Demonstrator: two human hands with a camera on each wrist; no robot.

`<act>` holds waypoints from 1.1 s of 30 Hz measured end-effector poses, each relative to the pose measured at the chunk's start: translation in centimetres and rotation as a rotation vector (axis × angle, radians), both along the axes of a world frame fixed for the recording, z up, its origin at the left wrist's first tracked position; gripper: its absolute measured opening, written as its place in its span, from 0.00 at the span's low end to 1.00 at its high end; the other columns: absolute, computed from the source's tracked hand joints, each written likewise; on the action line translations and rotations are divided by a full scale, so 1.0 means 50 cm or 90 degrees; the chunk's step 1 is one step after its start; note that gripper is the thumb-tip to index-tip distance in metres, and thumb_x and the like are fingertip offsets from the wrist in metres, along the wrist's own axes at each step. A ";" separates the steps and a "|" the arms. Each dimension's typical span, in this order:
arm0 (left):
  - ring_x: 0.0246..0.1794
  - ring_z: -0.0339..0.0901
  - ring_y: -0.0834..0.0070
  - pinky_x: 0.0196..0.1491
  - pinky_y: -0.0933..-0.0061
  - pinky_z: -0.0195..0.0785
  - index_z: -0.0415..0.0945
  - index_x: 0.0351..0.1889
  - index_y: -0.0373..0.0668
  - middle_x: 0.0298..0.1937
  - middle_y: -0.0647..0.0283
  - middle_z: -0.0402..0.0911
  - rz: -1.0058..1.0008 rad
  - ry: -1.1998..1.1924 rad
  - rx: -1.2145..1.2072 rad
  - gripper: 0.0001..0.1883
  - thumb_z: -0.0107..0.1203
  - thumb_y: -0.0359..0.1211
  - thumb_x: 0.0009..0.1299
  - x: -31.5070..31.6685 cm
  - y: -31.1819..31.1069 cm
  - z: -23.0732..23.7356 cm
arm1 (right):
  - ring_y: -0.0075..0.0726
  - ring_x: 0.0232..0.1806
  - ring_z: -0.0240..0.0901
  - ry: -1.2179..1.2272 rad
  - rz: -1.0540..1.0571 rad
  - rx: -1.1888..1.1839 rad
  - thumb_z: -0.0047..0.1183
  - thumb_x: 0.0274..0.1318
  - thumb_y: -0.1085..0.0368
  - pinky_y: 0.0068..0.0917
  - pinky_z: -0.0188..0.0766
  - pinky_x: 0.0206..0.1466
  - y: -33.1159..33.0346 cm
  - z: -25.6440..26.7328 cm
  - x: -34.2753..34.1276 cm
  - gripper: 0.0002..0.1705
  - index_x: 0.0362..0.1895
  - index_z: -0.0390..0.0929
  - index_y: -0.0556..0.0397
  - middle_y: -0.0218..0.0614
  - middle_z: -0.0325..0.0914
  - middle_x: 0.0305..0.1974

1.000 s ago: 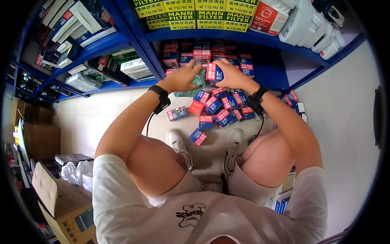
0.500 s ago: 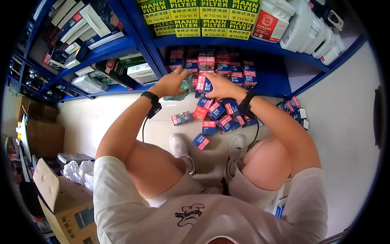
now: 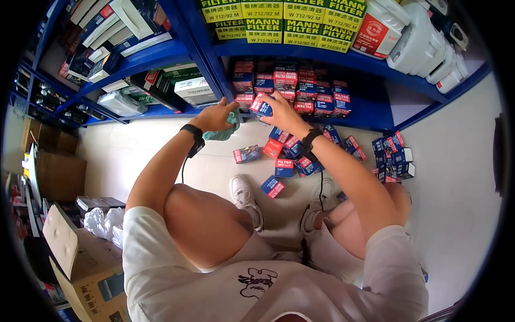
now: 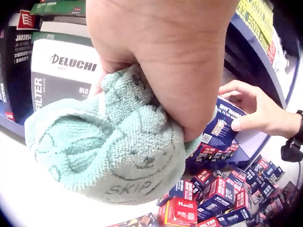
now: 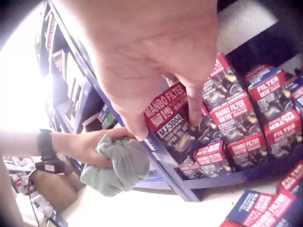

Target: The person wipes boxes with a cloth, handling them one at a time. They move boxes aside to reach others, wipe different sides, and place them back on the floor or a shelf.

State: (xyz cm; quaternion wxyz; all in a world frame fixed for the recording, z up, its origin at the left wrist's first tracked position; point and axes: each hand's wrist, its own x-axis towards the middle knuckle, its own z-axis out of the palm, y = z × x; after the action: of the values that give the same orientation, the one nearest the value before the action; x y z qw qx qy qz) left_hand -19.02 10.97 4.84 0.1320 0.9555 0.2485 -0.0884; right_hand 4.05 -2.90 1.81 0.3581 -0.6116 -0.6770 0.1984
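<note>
A crumpled mint-green cloth point(image 4: 104, 151) with the printed word SKIP hangs from my left hand point(image 3: 214, 117), whose fingers grip it beside the shelf post. My right hand point(image 3: 288, 114) holds a red and blue Manbo oil filter box point(image 5: 171, 125) between thumb and fingers. This box is tilted, at the front left of the bottom shelf point(image 3: 357, 115). Behind it and to its right, stacked filter boxes point(image 3: 284, 78) stand in rows on that shelf. The left wrist view shows the held box's blue side, with my right thumb against it.
Loose filter boxes point(image 3: 284, 168) lie scattered on the floor before my shoes, and another group point(image 3: 393, 155) stands by the right wall. Green-yellow Mann filter boxes point(image 3: 264, 29) and white jugs point(image 3: 416, 40) fill the shelf above. A blue post point(image 3: 206, 64) divides the shelving. An opened carton point(image 3: 88, 273) is at lower left.
My right hand has carried the filter box left and tilted it at the left end of the stacked rows. My left hand has drawn away leftward with the cloth.
</note>
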 end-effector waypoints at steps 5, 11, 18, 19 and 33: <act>0.50 0.80 0.43 0.55 0.51 0.75 0.65 0.71 0.57 0.61 0.43 0.68 0.022 0.062 0.002 0.38 0.65 0.42 0.60 0.006 -0.011 -0.031 | 0.60 0.57 0.70 0.013 -0.080 0.061 0.72 0.44 0.65 0.44 0.72 0.60 0.045 -0.038 -0.040 0.38 0.62 0.72 0.49 0.50 0.68 0.54; 0.50 0.80 0.45 0.56 0.52 0.75 0.68 0.68 0.56 0.62 0.42 0.69 -0.055 0.070 -0.058 0.35 0.64 0.45 0.60 0.027 -0.009 -0.049 | 0.61 0.57 0.68 0.060 -0.131 0.123 0.74 0.41 0.65 0.46 0.69 0.60 0.079 -0.049 -0.076 0.41 0.64 0.71 0.49 0.49 0.68 0.55; 0.50 0.80 0.44 0.55 0.51 0.75 0.67 0.69 0.53 0.63 0.39 0.69 -0.062 0.053 -0.035 0.39 0.65 0.47 0.58 0.023 0.003 -0.056 | 0.59 0.58 0.68 0.091 -0.142 0.144 0.74 0.40 0.66 0.43 0.68 0.61 0.086 -0.060 -0.092 0.42 0.64 0.71 0.54 0.49 0.69 0.56; 0.50 0.80 0.44 0.54 0.51 0.75 0.66 0.70 0.54 0.63 0.39 0.69 -0.068 0.044 -0.031 0.39 0.64 0.47 0.58 0.017 0.004 -0.058 | 0.58 0.58 0.69 0.074 -0.127 0.145 0.74 0.40 0.67 0.41 0.68 0.62 0.086 -0.058 -0.090 0.41 0.63 0.72 0.57 0.50 0.69 0.56; 0.49 0.81 0.46 0.52 0.51 0.76 0.67 0.66 0.52 0.66 0.49 0.69 -0.065 0.025 0.004 0.36 0.65 0.44 0.59 0.008 0.007 -0.044 | 0.62 0.58 0.69 -0.105 -0.112 0.097 0.66 0.48 0.72 0.47 0.72 0.58 0.091 -0.063 -0.077 0.40 0.67 0.65 0.50 0.51 0.69 0.55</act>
State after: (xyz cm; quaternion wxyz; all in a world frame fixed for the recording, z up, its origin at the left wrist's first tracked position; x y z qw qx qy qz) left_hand -18.62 11.33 2.65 0.1193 0.9654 0.2026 -0.1128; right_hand 0.19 1.67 -1.35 0.3627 -0.6540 -0.6608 0.0634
